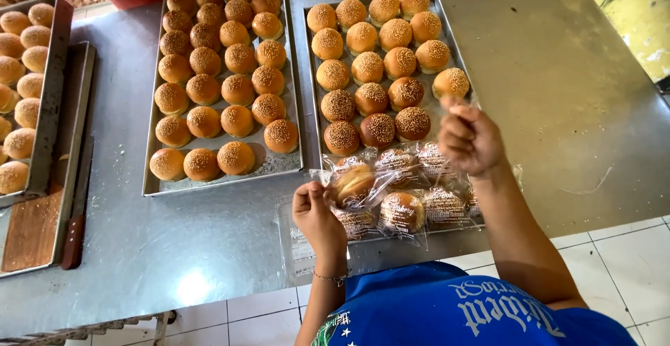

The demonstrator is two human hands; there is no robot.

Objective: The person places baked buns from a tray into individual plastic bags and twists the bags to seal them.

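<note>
A bagged bun (353, 183) sits at the near end of the right tray (447, 25), pinched at its wrapper by the left hand (314, 210); the right hand (469, 137) hovers curled above, fingers closed on the clear wrapper's other end; more wrapped buns (419, 206) lie beside; a left tray (155, 178) of bare buns (223, 74) stands on the steel worktop (558, 95).
</note>
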